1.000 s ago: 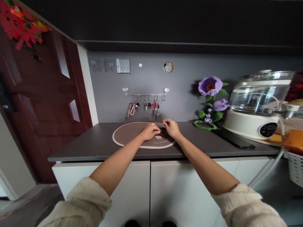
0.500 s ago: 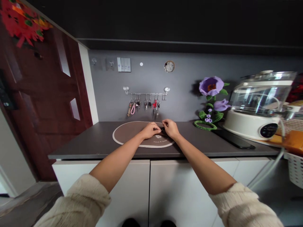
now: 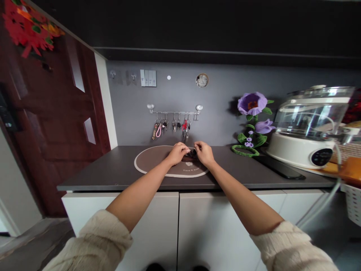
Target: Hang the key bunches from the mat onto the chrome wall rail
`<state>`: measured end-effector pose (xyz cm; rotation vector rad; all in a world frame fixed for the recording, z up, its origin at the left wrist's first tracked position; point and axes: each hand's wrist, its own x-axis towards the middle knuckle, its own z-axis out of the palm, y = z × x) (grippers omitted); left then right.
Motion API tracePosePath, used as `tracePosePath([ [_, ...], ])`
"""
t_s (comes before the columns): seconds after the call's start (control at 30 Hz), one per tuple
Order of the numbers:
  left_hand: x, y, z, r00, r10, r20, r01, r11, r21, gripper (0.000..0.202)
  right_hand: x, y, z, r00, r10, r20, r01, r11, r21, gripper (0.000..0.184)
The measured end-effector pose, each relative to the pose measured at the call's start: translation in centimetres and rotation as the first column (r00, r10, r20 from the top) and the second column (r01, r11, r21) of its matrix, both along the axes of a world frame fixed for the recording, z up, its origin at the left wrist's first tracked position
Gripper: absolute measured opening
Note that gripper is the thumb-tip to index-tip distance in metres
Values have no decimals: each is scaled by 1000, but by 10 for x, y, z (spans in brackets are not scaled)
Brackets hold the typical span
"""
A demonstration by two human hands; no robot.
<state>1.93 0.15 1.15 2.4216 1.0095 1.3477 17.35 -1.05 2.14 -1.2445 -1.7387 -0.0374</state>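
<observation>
Both my hands meet over a brown oval mat point(image 3: 152, 162) on the dark grey countertop point(image 3: 113, 171). My left hand point(image 3: 178, 153) and my right hand point(image 3: 203, 152) each pinch a small dark object point(image 3: 192, 154) held between them, just above the mat. It is too small to name; it may be a key or key fob. Behind the hands, a metal hook rail point(image 3: 174, 112) on the grey wall carries several key bunches point(image 3: 172, 127).
A dark red door point(image 3: 50, 124) stands at the left. At the right sit a purple knitted flower point(image 3: 252, 120), a white cooker with a clear lid point(image 3: 307, 128), a black flat slab point(image 3: 282, 170) and a white basket point(image 3: 352, 199). White cabinet doors point(image 3: 180, 226) lie below.
Both hands have risen slightly and drawn closer together around the small dark object. The view has barely shifted.
</observation>
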Motion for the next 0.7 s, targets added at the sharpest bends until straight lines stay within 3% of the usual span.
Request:
tracePosePath([
  [0.23,1,-3,5,987,83,140,-75,995,-63,18,-3,-3,1,994,106,10,-107,994,20,24],
  [0.4,1,-1,5,959,67,275,-19,985,-174,23,-5,-6,1,982,189,16,-189,982,26,24],
  [0.7,2,-4,6,898,70,434,33,974,-226,27,-7,-4,-2,965,262,24,-261,965,-28,20],
])
